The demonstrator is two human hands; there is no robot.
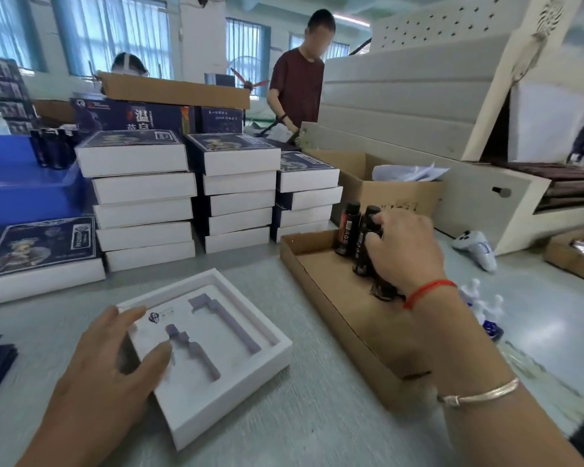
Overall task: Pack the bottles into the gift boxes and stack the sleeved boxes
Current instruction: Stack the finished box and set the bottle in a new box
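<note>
On the grey table (pixel 317 416) in front of me lies an open white gift box (pixel 216 392) whose foam insert has two bottle-shaped slots, both unfilled. My left hand (pixel 115 358) rests on its near-left corner, fingers spread and fairly straight, thumb lying on the insert; it presses rather than grasps. To the right sits a shallow cardboard tray (pixel 338 308) holding a few dark bottles (pixel 348 229) at its far end. My right hand (pixel 405 247) is down among them, fingers curled round the cap end of one bottle; how many bottles it covers I cannot tell, since the palm hides the group and one bottle shows only as a dark base under my wrist. Behind the gift box stand three stacks of sleeved boxes (pixel 142 210), white edges toward me, and one more sleeved box (pixel 41 261) lies alone at the left. Farther left, a blue bin (pixel 24 193) holds more dark bottles, blurred. A brown carton (pixel 385 193) beyond the tray contains crumpled white paper. At the lower left edge some dark flat things are cut off and unreadable.
</note>
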